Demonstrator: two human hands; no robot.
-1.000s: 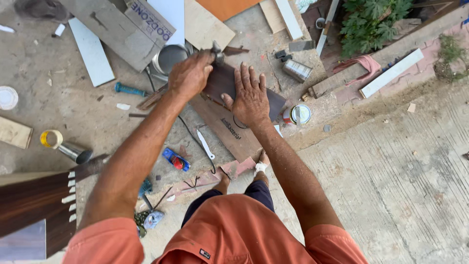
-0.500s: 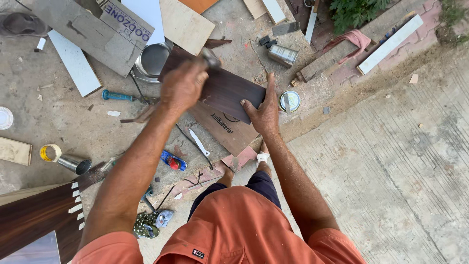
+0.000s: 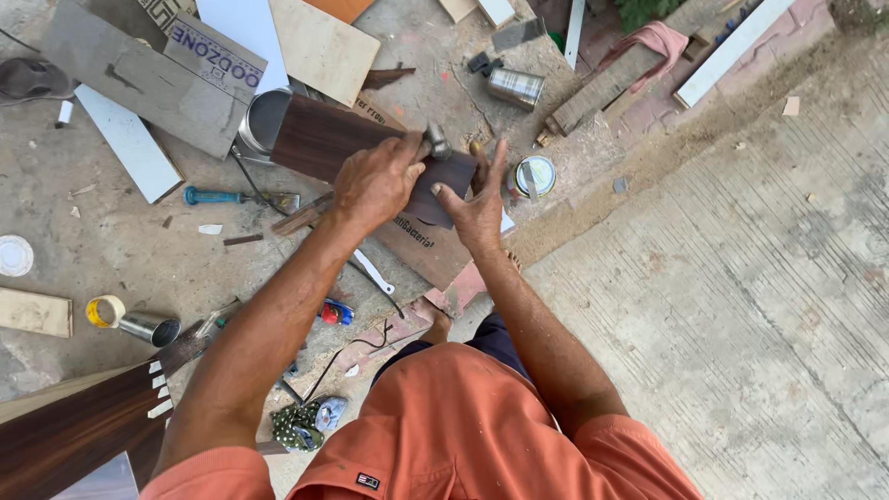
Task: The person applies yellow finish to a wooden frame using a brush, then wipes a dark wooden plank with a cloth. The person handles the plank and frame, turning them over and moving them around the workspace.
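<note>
Head view: left hand closed around a hammer, its metal head poking out by the thumb, over a dark wood panel. Right hand open, fingers spread, pressing the panel's right end on the concrete floor. Behind the panel a metal pot; left of it a blue-handled screwdriver; right of it a round tin lid.

Grey lettered board upper left; brown printed cardboard under hands
</note>
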